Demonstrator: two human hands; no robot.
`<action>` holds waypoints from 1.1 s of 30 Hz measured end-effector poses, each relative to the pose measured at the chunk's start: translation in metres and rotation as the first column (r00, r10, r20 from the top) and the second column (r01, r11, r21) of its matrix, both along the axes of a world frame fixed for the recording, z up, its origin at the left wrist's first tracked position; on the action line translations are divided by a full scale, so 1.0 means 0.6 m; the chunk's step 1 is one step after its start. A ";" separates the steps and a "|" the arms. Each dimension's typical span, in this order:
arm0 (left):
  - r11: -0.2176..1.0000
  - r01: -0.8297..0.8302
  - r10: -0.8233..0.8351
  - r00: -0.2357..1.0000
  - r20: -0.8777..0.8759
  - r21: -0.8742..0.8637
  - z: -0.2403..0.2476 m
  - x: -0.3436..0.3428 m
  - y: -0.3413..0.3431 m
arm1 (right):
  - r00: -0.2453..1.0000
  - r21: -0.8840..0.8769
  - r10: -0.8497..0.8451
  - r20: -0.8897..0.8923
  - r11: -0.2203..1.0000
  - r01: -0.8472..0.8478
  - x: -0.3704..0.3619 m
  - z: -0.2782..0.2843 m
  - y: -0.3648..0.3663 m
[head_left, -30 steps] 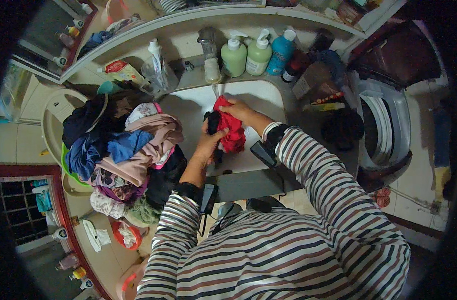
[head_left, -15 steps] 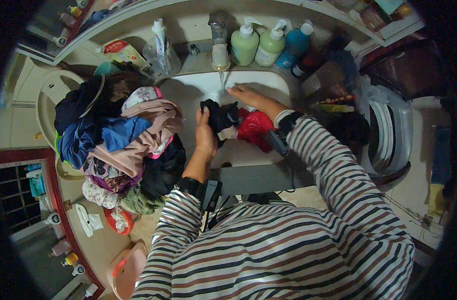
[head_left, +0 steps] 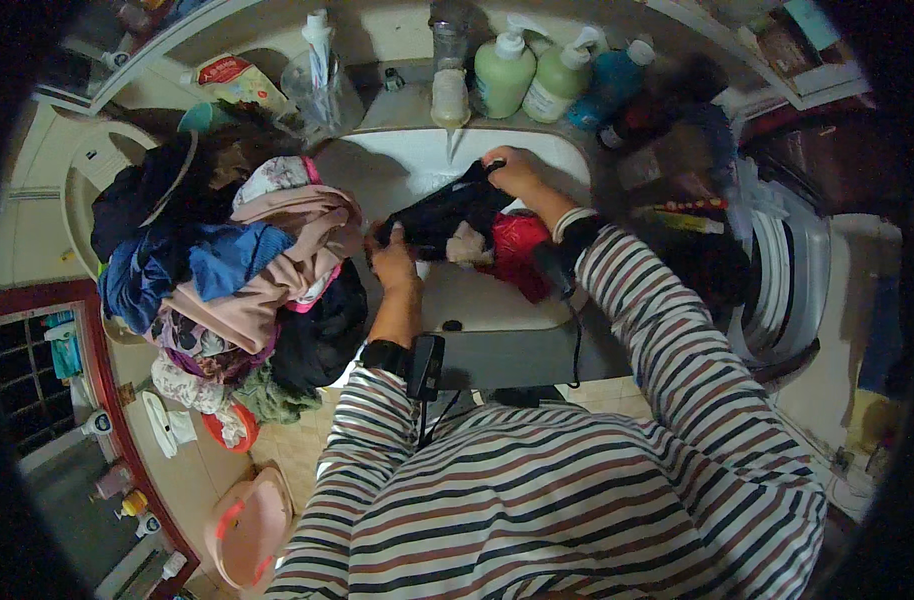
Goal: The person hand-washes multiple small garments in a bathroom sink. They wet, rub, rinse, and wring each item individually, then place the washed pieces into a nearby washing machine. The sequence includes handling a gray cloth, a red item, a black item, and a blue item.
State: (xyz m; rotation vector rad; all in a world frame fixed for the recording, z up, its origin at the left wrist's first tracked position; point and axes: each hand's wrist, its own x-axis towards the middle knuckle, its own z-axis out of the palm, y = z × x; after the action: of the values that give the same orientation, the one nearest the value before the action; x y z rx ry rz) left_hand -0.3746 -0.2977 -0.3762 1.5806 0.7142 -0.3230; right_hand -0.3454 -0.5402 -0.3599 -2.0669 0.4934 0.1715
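Note:
Over the white sink basin (head_left: 377,165), a black cloth garment (head_left: 442,215) is stretched between my two hands. My left hand (head_left: 395,265) is closed on its left end, and my right hand (head_left: 517,178) pinches its upper right corner. Just behind the garment, a thin stream of water falls from the tap (head_left: 450,98). Below my right hand lies a bunched red cloth (head_left: 520,252), with a small beige piece of cloth (head_left: 469,244) beside it. The exact kind of the black garment cannot be made out.
Left of the basin rises a big heap of clothes (head_left: 247,262). Along the back ledge stand a cup with a toothpaste tube (head_left: 320,62), green pump bottles (head_left: 505,75) and a blue bottle (head_left: 617,80). A pink basin (head_left: 247,530) is at the lower left.
My hands have moved apart, and the bunched black garment is now pulled out between them. My right hand, formerly stretched out near the water, has closed on its corner.

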 end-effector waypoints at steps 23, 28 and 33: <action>0.744 -0.060 -0.014 0.994 -0.104 -0.666 0.070 0.009 -0.070 | 0.902 -0.124 0.342 0.264 0.939 -0.320 -0.034 0.063 0.156; 0.759 -0.005 -0.023 0.999 -0.034 -0.651 0.104 0.018 -0.058 | 0.838 -0.223 0.283 0.466 0.955 -0.198 0.001 0.010 0.077; 0.901 -0.065 0.104 0.992 0.068 -0.429 0.077 0.011 -0.002 | 0.825 -0.119 0.192 0.532 0.981 -0.152 -0.020 0.009 -0.013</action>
State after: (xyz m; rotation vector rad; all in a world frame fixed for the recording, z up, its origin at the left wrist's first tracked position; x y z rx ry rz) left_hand -0.3680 -0.2990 -0.3300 1.1364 0.5921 -0.3172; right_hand -0.3571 -0.5478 -0.3542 -2.1090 -0.0415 -0.3300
